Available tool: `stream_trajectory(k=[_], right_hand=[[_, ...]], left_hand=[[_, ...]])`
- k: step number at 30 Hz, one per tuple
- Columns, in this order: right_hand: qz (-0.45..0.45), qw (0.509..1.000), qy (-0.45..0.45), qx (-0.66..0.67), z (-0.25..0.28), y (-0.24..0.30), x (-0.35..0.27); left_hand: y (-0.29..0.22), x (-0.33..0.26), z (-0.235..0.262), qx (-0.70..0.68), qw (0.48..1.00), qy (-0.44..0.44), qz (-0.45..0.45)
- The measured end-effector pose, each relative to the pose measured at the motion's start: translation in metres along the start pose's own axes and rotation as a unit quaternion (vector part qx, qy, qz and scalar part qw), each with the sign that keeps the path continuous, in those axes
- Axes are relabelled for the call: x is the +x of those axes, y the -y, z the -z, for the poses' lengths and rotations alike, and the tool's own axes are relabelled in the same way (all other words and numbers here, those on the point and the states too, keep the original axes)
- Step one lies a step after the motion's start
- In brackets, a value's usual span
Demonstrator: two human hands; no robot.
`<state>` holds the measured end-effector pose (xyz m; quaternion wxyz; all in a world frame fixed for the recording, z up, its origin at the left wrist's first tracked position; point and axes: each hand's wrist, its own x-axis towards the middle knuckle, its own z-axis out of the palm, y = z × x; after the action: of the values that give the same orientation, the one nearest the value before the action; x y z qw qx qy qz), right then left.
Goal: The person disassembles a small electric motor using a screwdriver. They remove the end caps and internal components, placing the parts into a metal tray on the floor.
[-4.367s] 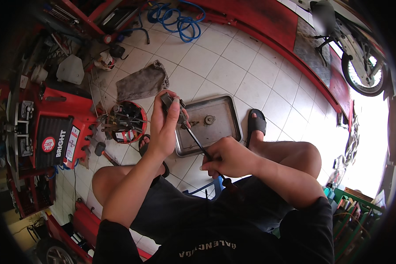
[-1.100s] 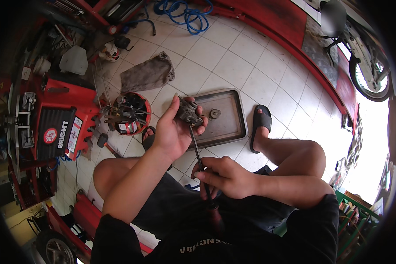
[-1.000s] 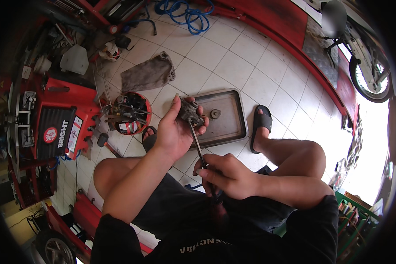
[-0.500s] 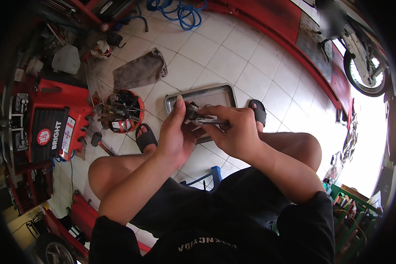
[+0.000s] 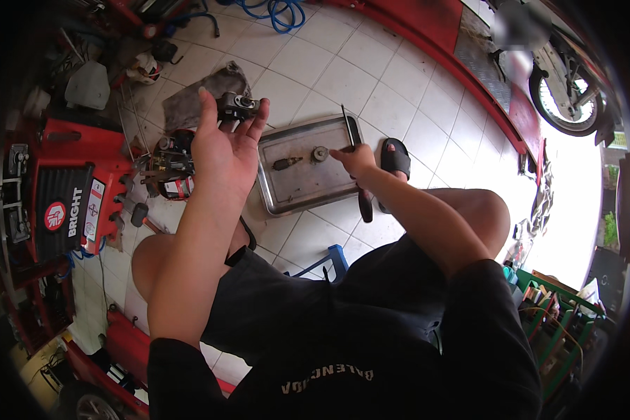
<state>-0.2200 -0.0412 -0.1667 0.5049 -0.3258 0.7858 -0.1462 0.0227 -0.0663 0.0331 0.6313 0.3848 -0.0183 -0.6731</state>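
My left hand (image 5: 224,155) is raised at the left with a small grey metal carburetor (image 5: 241,105), its thumb and fingers curled about the part. Lower and to the right, my right hand (image 5: 360,165) is closed round a long screwdriver (image 5: 365,206); the dark-and-red handle points toward me and the thin shaft away. Its fingertips reach over the metal tray (image 5: 276,208), close beside a round metal cap (image 5: 319,153); whether they touch it I cannot tell. Left of the cap, a dark slender piece with a narrow end (image 5: 287,163) lies in the tray, among tiny bits.
A grey rag (image 5: 182,101) lies on the tiles beyond my left hand. Tools fill a red container (image 5: 178,187), partly hidden by my forearm. A hammer (image 5: 141,215) and a red machine (image 5: 66,192) stand left. Red lift rail (image 5: 427,49) and motorcycle wheel (image 5: 570,98) are far right.
My hands have parted. The left has moved left and away with the carburetor; the right has gone down to the tray's right side with the screwdriver. The tray's contents now show.
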Motion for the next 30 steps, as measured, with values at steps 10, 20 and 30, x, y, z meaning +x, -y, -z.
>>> stream_trajectory(k=[10,20,30], right_hand=[[-0.206,0.977,-0.048,0.036,-0.122,-0.134,0.059],[-0.139,0.972,-0.011,0.187,-0.034,-0.016,0.076],[0.386,0.909,0.159,-0.004,0.085,0.149,-0.177]], left_hand=[[-0.037,-0.012,0.001,-0.054,0.998,0.037,-0.012],[-0.056,-0.003,0.009,-0.06,0.994,0.07,0.056],[-0.028,-0.03,-0.008,0.077,0.94,0.33,0.046]])
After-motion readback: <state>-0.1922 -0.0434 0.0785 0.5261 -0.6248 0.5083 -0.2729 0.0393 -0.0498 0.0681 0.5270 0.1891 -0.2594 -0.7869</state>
